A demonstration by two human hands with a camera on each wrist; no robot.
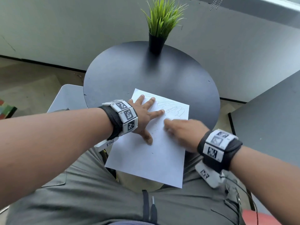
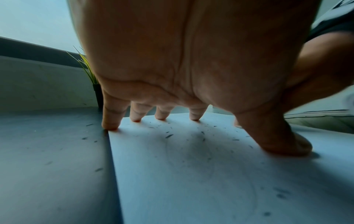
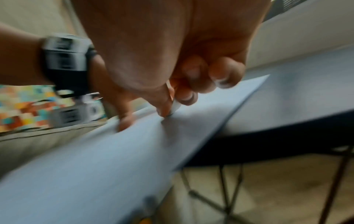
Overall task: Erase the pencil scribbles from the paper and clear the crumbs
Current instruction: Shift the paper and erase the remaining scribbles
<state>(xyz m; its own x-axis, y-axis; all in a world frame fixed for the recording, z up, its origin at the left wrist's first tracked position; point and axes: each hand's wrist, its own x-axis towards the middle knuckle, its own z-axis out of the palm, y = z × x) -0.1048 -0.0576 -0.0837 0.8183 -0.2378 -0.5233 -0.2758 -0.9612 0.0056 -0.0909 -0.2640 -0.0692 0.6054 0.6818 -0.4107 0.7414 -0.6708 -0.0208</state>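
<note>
- Your right hand (image 1: 183, 132) pinches a small white eraser (image 3: 175, 106) against the paper (image 1: 146, 159).
- Your left hand (image 1: 144, 117), fingers spread flat, pins the sheet.
- Remaining scribbles (image 1: 172, 108) lie toward 12 o'clock from the eraser, nearer your right hand.
- Crumbs (image 2: 168, 135) lie under your left palm.

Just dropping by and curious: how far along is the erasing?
Partly done. The paper's near part looks clean, and crumbs already litter it. In hand: the left hand presses the sheet flat while the right hand rubs a white eraser. Left: the scribbles near the far edge, then clearing crumbs.
</note>
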